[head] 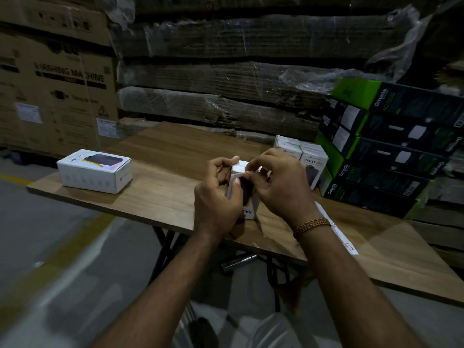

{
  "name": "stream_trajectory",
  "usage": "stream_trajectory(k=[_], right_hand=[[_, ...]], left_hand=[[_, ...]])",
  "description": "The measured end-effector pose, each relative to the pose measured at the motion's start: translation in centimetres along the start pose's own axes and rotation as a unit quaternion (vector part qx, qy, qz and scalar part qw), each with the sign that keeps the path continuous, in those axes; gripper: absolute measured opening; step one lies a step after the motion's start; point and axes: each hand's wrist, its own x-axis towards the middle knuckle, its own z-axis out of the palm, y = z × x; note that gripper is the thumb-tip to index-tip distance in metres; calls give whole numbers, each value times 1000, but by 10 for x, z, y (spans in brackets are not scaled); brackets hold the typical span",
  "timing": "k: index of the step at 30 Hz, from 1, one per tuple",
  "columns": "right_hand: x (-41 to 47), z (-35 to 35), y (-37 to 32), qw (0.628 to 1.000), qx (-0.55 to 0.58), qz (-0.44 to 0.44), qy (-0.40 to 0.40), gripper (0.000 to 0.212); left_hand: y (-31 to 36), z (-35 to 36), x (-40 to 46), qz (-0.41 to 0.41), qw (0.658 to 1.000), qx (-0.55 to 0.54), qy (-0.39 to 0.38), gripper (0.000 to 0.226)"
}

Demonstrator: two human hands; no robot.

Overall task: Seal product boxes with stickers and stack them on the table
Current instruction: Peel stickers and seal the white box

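Two bare forearms are seen reaching out from the near edge of the scene, a beaded bracelet [312,225] being worn on the right wrist. A small white box [247,197] is stood upright on the wooden table [160,197], near its front edge and about the middle. The box is gripped by the left hand [217,194], whose fingers are curled round its left side. The top of the box is covered by the right hand [278,183], with the fingertips bent and pinched at a pale sticker [239,175] laid over the upper edge of the box. A white backing strip [337,231] is laid flat on the table just right of the right wrist.

On the left part of the table, well apart from the hands, a second white box [95,170] is laid flat. On the far right side, a group of white boxes [302,156] is stood together, just beside a stack of black and green cartons [386,151]. Behind the table, large brown cartons [55,79] and plastic-wrapped cardboard [226,76] are piled up.
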Motion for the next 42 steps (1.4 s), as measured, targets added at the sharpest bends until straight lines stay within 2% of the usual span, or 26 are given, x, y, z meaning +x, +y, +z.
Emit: stream_trajectory(k=[5,10,15,18,21,25,31,34,37,42], right_hand=[[-1,-1,-4,1000,-7,-5,-7,21],[-9,6,-2,999,-26,-12,33,9],[-14,11,0,998,-54,-13,32,20],[-15,11,0,999,-16,1,41,25],[-15,10,0,996,56,23,64,18],[-14,15,0,997,11,7,71,8],[-15,16,-2,996,-78,-24,47,17],[-17,16,-2,998,-36,-1,53,21],[-16,15,-2,995,35,21,93,12],[-17,22,-2,992,-59,-15,106,10]], left_hand=[[2,-1,-1,8,1000,2,2,35],[3,0,-2,6,1000,1,-1,34],[3,1,-2,10,1000,-2,1,33],[3,0,-2,12,1000,-3,0,34],[2,0,-2,13,1000,-2,3,34],[0,1,-2,6,1000,-3,1,34],[3,0,-2,3,1000,-4,-4,35],[3,-1,-3,6,1000,-3,-3,35],[2,0,-3,8,1000,0,0,35],[0,1,-2,8,1000,2,0,36]])
